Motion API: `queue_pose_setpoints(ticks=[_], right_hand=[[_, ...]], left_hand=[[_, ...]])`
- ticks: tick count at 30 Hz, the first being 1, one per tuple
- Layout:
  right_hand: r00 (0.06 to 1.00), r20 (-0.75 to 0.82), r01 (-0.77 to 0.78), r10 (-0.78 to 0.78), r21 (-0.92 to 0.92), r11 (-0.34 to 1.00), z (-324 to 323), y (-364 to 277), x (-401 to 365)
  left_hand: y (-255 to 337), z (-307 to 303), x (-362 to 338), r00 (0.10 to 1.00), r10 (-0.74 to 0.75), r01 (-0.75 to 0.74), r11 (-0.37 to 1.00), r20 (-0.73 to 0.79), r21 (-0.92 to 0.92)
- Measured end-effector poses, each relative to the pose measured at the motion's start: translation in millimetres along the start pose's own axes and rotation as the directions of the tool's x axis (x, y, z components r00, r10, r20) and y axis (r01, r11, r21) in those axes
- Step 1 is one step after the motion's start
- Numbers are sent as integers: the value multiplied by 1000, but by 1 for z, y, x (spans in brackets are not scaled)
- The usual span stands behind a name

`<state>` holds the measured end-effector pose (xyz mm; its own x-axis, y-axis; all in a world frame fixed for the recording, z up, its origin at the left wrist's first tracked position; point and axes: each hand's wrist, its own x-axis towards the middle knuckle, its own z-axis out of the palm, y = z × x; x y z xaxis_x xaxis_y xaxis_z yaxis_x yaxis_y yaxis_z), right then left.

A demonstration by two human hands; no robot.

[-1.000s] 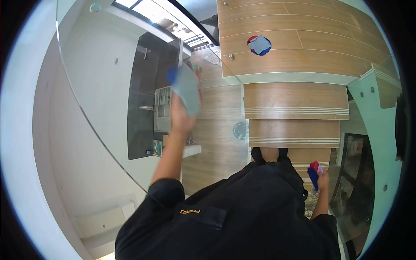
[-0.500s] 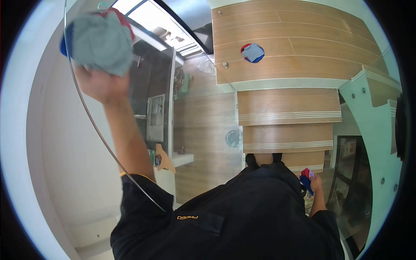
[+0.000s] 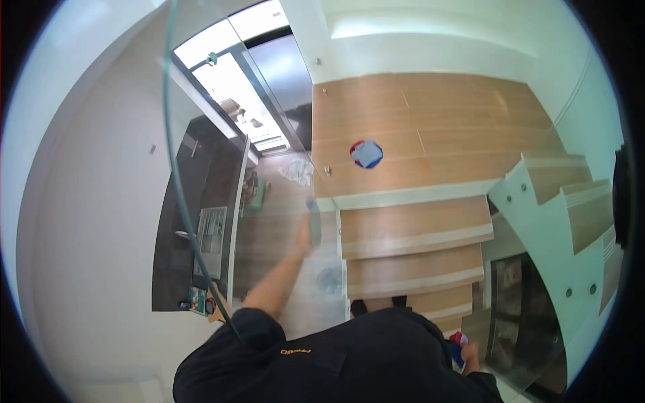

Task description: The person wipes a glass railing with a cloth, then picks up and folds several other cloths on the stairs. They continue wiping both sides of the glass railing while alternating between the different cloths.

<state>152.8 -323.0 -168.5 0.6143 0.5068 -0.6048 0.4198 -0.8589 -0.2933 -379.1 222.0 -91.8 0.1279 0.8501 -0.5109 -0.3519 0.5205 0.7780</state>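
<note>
My left arm stretches forward over the left side of the stairs, and my left hand is closed on a grey-and-blue cloth. Seen edge-on and slightly blurred, this cloth lies flat along the clear glass panel beside the steps. Low on the right, my right hand grips a bunched cloth of red, blue and light purple. A folded round cloth, grey with red and blue edges, rests on the wooden landing ahead.
Wooden steps lead up to the landing. Right of them rises another glass panel with metal fixings. Down to the left are a dark counter with a sink, a bright window and a lower floor.
My left hand with its cloth has swung from the upper left, near the glass's top edge, down to the middle. The view has tilted up and shifted; my right hand still holds its cloth.
</note>
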Motion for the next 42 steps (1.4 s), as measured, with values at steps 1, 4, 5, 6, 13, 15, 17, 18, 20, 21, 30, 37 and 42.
queue_pose_setpoints(ticks=[1, 4, 5, 6, 13, 15, 17, 18, 20, 21, 30, 37, 42], right_hand=[[999, 37, -40, 39, 34, 999, -3, -3, -5], [999, -43, -27, 27, 7, 1000, 5, 0, 11], [999, -37, -36, 34, -54, 998, -1, -20, 8], [999, -38, 27, -30, -75, 997, -8, -36, 16], [848, -292, 514, -442, 251, 820, -56, -212, 28], [857, -227, 516, -463, 341, 786, -78, -272, 18], [839, -160, 541, -520, 350, 765, -86, -314, 9], [798, -126, 592, -590, 350, 726, -87, -327, 7], [710, -93, 675, -698, 370, 638, -82, -344, 3], [670, -92, 705, -736, 389, 593, -78, -350, 0], [644, 172, 691, -746, 287, 663, -30, -334, 21], [649, 187, 691, -737, 259, 675, -31, -343, 68], [668, -10, 666, -744, 454, 592, -28, -332, 96]], left_hand=[[-15, -4, -25, 998, -34, 35, 999, 47, -19], [11, 8, -27, 988, -17, 10, 999, 152, 52], [31, 18, -21, 988, 85, -91, 995, 128, 40], [60, 38, -25, 977, 187, -191, 981, 101, 34], [299, 162, -142, 493, 834, -794, 548, 247, -264], [310, 174, -201, 362, 885, -807, 454, 293, -376], [309, 182, -248, 257, 892, -778, 419, 372, -468], [300, 177, -264, 203, 892, -761, 403, 403, -508], [271, 124, -269, 298, 896, -909, 371, 329, -189], [252, 105, -282, 396, 869, -891, 442, 298, -104], [26, 20, -368, 991, 19, -34, 994, 132, 105], [-87, -23, -453, 837, -540, 522, 835, -84, -171], [66, 61, -385, 996, 60, -62, 998, -61, -33]])
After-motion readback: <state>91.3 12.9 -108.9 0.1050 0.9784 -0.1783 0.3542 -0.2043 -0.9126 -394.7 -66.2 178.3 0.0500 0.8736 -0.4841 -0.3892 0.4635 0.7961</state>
